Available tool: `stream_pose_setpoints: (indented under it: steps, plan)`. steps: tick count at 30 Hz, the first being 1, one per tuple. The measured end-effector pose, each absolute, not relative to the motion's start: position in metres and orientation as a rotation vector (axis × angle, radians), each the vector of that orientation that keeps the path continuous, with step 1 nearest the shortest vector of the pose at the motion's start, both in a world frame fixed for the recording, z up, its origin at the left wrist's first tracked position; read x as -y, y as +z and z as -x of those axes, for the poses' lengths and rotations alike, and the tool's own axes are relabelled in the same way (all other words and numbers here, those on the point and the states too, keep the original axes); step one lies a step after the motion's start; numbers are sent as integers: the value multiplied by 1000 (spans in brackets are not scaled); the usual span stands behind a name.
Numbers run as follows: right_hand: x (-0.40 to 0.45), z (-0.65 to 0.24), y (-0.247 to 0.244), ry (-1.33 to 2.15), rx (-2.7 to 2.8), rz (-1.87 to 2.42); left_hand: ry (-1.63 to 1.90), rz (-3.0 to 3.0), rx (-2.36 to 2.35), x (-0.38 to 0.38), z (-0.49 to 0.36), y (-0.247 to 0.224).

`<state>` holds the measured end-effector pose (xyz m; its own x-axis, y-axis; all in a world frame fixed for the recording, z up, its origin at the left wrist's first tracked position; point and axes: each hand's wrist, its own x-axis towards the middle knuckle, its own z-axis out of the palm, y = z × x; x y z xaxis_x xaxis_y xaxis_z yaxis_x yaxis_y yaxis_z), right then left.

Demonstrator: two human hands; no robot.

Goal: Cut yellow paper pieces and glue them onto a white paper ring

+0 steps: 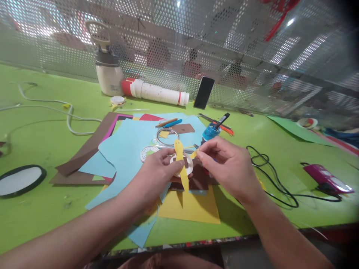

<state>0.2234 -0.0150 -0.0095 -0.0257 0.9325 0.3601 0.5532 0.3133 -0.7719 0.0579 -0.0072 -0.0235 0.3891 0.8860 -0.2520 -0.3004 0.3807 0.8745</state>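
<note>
My left hand [161, 166] grips a small white round piece [188, 164] with dark patches, its thumb pressing a long yellow paper cutout [184, 178] onto it. The cutout's rounded top has two small dark dots, and its lower end narrows to a point. Just to the right, my right hand [221, 160] pinches a small yellow paper piece [193, 154] between thumb and fingertips, close to the round piece's edge. Beneath the hands lie brown paper [200, 179] and a yellow sheet [193, 209].
Light blue sheets [126, 145] spread leftward. Behind the hands are a metal ring [158, 139], a blue cup [211, 131] holding a marker, and a phone [204, 92]. A white paper cup stack [157, 93] and sprayer [109, 74] stand farther back. At right lies a purple device [327, 177] with a black cable.
</note>
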Motion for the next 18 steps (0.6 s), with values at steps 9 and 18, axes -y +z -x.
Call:
stream_pose_setpoints:
  steps: [9,18]
  plan:
    - [15,-222,-15,576,1703,1283,882,-836,-907,7,-60,-21]
    - [10,-218,-23,239,1830,1205,884,-853,-958,8,-58,-21]
